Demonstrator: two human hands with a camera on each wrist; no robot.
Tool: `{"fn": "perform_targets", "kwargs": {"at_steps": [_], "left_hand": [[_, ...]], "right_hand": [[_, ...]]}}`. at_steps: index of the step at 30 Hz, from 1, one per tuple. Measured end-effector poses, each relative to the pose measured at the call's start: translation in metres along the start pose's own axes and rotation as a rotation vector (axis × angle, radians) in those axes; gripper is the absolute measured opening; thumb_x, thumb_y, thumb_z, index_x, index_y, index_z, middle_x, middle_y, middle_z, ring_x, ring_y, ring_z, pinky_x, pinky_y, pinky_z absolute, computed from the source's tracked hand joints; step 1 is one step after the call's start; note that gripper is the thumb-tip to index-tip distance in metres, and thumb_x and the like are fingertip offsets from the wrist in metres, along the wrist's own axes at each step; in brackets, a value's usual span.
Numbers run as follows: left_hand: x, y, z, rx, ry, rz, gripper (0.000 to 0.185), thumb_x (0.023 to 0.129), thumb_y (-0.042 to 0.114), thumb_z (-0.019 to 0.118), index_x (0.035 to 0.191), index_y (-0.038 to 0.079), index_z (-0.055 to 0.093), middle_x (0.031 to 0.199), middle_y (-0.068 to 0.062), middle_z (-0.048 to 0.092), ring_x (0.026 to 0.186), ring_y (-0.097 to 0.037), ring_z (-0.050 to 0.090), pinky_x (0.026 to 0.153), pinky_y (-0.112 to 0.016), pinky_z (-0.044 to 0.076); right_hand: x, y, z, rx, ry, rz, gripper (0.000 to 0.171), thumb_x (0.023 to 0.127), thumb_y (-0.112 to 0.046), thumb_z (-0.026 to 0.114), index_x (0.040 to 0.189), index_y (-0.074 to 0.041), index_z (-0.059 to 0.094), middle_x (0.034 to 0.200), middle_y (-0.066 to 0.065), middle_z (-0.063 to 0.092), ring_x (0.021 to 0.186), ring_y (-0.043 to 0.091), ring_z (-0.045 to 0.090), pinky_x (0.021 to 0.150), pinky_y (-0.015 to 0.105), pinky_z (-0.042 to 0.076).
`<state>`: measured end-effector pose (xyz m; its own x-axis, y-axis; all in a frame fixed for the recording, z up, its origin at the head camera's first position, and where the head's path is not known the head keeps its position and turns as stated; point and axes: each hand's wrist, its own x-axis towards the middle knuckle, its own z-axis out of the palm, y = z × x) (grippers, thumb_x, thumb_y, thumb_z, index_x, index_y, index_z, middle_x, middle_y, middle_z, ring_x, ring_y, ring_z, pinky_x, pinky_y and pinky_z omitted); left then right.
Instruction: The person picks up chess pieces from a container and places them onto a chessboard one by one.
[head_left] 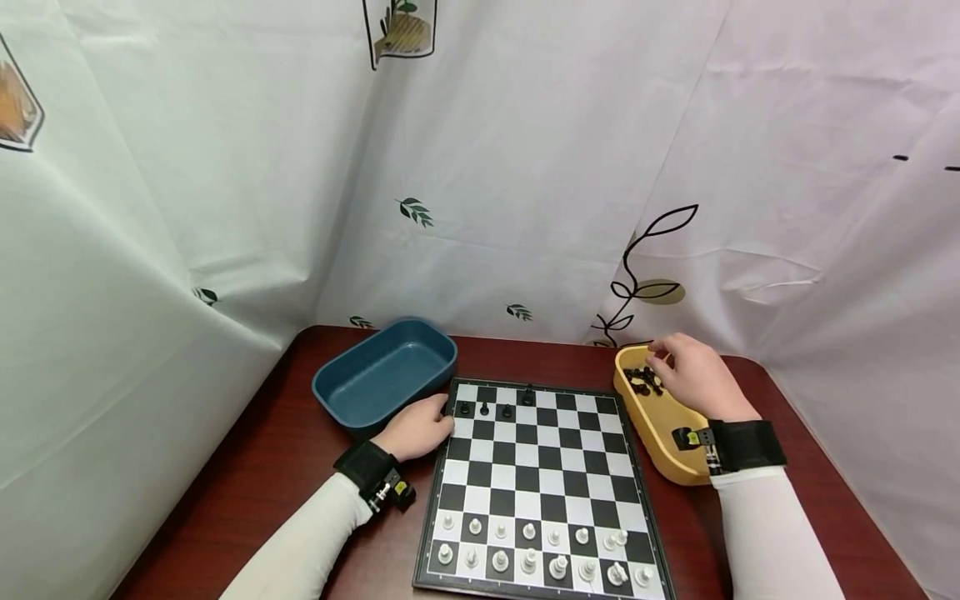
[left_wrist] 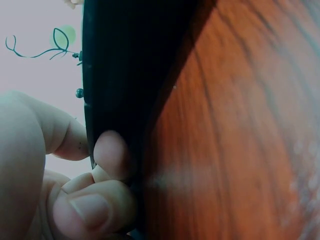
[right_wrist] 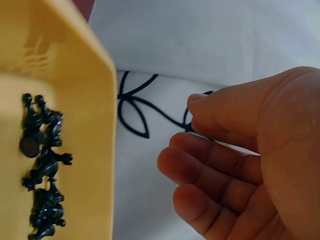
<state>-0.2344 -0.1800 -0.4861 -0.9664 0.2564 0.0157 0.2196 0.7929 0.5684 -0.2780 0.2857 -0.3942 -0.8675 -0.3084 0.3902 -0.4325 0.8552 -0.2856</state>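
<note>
My left hand [head_left: 417, 428] grips the left edge of a black-and-white chessboard [head_left: 527, 457]. In the left wrist view its fingers curl around the board's dark side [left_wrist: 130, 60]. Over the far end of a yellow tray [head_left: 660, 433] hovers my right hand [head_left: 697, 375], fingers loosely bent. The right wrist view shows a gap between thumb and fingers, with no piece there. Black chess pieces [right_wrist: 45, 165] lie heaped in the tray, beside that hand. On the board's far left stand several black pieces, among them a pawn [head_left: 483, 409] and a taller piece [head_left: 528, 396].
White chess pieces [head_left: 528, 560] stand in two rows along the board's near side. A blue tray [head_left: 386, 375] sits at the back left, close to my left hand. A printed white cloth [head_left: 510, 208] hangs behind the dark red table [head_left: 247, 475].
</note>
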Motion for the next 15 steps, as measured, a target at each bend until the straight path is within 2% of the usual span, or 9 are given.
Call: {"fn": "perform_targets", "kwargs": {"at_steps": [9, 15], "left_hand": [[0.000, -0.001, 0.000, 0.006, -0.003, 0.005, 0.039, 0.103, 0.021, 0.059, 0.137, 0.004, 0.069, 0.084, 0.004, 0.064, 0.081, -0.014, 0.061, 0.085, -0.041, 0.053], [0.000, -0.002, 0.000, -0.001, -0.006, 0.004, 0.041, 0.104, 0.023, 0.058, 0.139, 0.005, 0.068, 0.090, 0.004, 0.067, 0.083, -0.014, 0.062, 0.086, -0.041, 0.053]], "right_hand": [[-0.001, 0.013, 0.013, 0.007, -0.073, 0.046, 0.024, 0.103, -0.011, 0.074, 0.121, 0.005, 0.077, 0.108, 0.017, 0.073, 0.094, 0.035, 0.070, 0.082, 0.055, 0.055], [-0.001, 0.019, 0.021, 0.000, -0.111, 0.066, 0.029, 0.103, -0.013, 0.074, 0.125, 0.006, 0.076, 0.116, 0.023, 0.074, 0.097, 0.038, 0.072, 0.086, 0.059, 0.056]]}}
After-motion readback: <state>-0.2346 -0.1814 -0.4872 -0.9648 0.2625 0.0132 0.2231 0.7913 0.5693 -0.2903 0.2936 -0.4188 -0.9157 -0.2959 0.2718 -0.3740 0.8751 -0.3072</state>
